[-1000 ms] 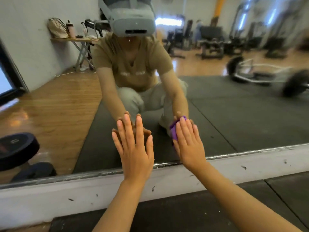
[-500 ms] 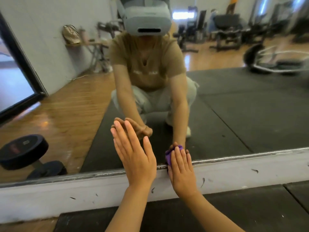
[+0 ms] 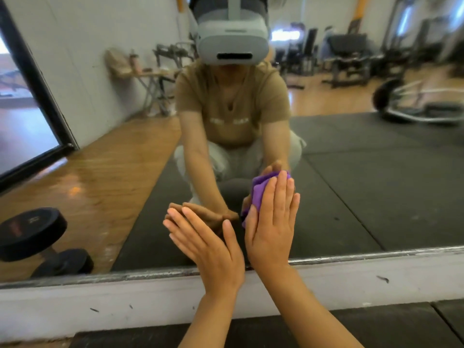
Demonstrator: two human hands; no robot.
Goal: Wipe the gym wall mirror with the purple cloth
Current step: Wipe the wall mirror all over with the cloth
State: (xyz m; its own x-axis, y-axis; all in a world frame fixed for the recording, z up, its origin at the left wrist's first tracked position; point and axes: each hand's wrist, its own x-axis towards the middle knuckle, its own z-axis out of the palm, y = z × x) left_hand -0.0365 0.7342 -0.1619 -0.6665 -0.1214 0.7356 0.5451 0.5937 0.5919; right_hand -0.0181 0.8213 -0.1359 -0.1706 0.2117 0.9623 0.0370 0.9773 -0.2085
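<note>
The gym wall mirror (image 3: 351,197) fills most of the view, its lower edge running just above a white baseboard. My right hand (image 3: 272,222) presses the purple cloth (image 3: 256,194) flat against the glass with straight fingers, a little above the mirror's bottom edge. The cloth bunches out past my fingers on the left and top. My left hand (image 3: 208,244) lies flat on the glass with fingers spread and straight, just left of the right hand, holding nothing. My reflection crouches in the mirror behind both hands.
The white baseboard (image 3: 100,302) is scuffed, and a dark rubber mat (image 3: 376,327) lies below it. The mirror reflects a black dumbbell (image 3: 32,234) at the lower left, a wooden floor, a folding table and gym machines.
My right hand has slid the cloth up from the mirror's bottom edge to higher on the glass. My left hand has stayed flat on the glass.
</note>
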